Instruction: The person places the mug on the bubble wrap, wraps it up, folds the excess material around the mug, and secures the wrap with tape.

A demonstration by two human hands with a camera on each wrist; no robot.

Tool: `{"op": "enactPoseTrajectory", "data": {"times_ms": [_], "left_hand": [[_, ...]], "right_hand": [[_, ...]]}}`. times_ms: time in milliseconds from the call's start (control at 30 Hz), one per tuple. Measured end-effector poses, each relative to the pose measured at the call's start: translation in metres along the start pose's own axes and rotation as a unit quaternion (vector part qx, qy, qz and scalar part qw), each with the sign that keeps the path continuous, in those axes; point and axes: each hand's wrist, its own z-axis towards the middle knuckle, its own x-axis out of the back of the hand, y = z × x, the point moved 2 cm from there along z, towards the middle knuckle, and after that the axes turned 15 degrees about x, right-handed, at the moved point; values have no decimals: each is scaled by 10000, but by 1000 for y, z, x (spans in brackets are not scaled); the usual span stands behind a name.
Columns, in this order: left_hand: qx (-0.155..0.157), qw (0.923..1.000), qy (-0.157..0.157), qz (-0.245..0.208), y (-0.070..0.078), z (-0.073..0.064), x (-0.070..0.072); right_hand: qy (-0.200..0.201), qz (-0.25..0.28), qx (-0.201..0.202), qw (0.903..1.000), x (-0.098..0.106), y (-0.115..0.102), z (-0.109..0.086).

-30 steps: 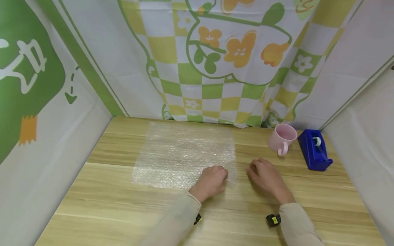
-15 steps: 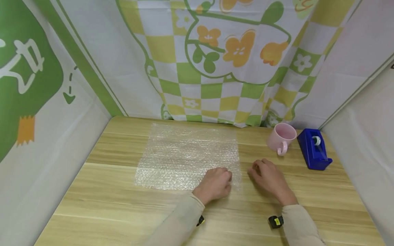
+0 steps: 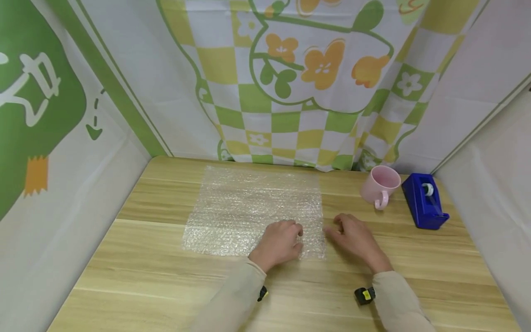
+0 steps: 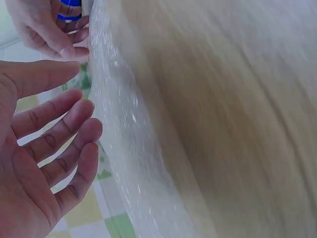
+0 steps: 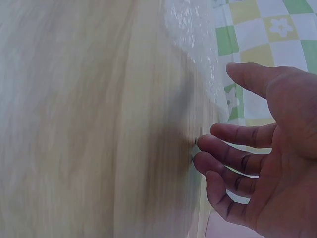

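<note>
A clear sheet of bubble wrap (image 3: 249, 207) lies flat on the wooden table (image 3: 124, 276). Over its near right corner is my left hand (image 3: 278, 244), fingers loosely bent and nothing between them. The left wrist view shows the same palm with thumb and fingers apart, close to the bubble wrap (image 4: 129, 129). Just beyond the sheet's right edge, my right hand (image 3: 354, 237) is low over the wood, its fingers (image 5: 233, 153) relaxed and holding nothing. A pink mug (image 3: 380, 186) stands behind the right hand, its handle toward me.
A blue tape dispenser (image 3: 424, 201) with a roll of tape stands at the far right, beside the mug. Behind the table's back edge hangs a checked, flowered curtain (image 3: 286, 122). White fabric walls (image 3: 99, 161) rise at both sides.
The left hand went slightly right, then back left, and its fingers have loosened. My right hand has shifted a little left toward the sheet's edge. The bubble wrap slid slightly right early on.
</note>
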Motion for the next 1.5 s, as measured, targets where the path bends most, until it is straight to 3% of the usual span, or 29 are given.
{"op": "enactPoseTrajectory", "data": {"times_ms": [200,567,933,1100,1500], "left_hand": [[312,9992,12,-268,-16,-1,9],[764,9950,119,-633,-40,-7,22],[1064,9898,152,-938,-57,-14,29],[1263,9841,150,-1242,-68,-16,30],[1648,9660,517,-1922,-96,-22,46]], "right_hand": [[-105,99,-144,9998,-9,-9,8],[-206,350,-893,9952,-25,-23,19],[-354,568,-1257,9898,-26,-29,23],[-317,720,-1332,9880,-23,-27,20],[-261,753,-1456,9861,-7,-9,1]]}}
